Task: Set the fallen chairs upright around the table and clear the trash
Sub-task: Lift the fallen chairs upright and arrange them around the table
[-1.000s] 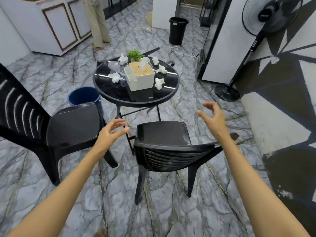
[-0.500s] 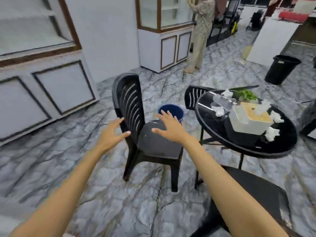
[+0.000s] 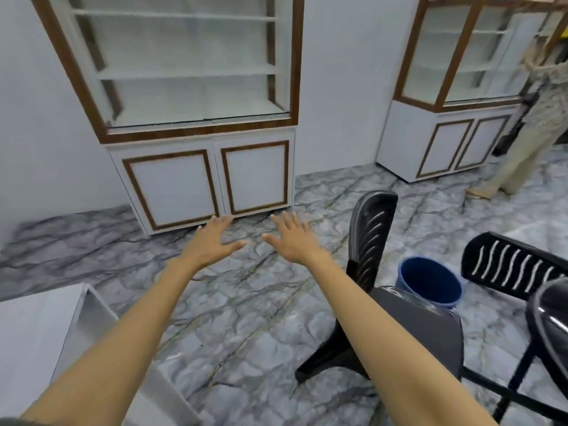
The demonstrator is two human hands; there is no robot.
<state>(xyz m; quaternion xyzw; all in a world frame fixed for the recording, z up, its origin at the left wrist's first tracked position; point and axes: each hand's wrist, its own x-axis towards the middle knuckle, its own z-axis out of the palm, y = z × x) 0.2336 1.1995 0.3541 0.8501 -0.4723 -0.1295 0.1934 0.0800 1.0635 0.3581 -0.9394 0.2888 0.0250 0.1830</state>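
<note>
two hands out in front, left hand (image 3: 212, 245) and right hand (image 3: 293, 241), fingers spread wide, holding nothing, over the gray floor (image 3: 233, 318). black chair (image 3: 390, 290) standing up at 4 o'clock, blue bin (image 3: 430, 284) just past it, second chair (image 3: 510, 267) and table edge (image 3: 550, 312) at 3 o'clock.

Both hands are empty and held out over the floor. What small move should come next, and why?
Probably turn right, toward the slatted chair lying tipped behind the blue bucket. Left hand and right hand are open over bare floor, and the nearer chair stands upright.
</note>
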